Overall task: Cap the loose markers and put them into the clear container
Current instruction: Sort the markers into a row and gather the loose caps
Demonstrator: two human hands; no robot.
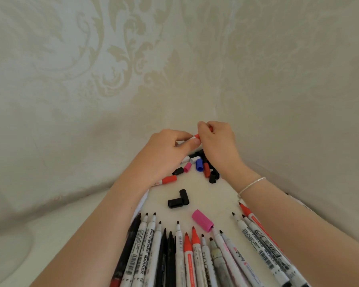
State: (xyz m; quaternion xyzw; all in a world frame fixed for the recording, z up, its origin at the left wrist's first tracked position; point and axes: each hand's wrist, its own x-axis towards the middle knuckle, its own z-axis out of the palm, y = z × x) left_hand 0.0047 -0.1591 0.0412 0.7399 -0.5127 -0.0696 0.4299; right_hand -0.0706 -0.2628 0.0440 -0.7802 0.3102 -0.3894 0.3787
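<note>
Taking the pile of loose caps (199, 164) as the landmark, the row of uncapped whiteboard markers (174, 255) lies on the near side of it, tips all pointing toward the pile, probably so that each one can be lifted and capped quickly; a few more uncapped markers (257, 235) fan out at the near right. Just left of the pile, half under the left forearm, lies a marker with a red cap (168, 179) already on; it seems set aside as finished. Above the far edge of the pile the left hand (166, 154) pinches the white barrel of a red marker (197, 137), its grip narrow; the right hand (218, 146) curls its grip round the red cap end, so I judge that the cap is being pushed on. Two black caps (178, 199) and a pink cap (202, 220) rest on the desk (220, 195) between the pile and the row. The clear container is not in view.
</note>
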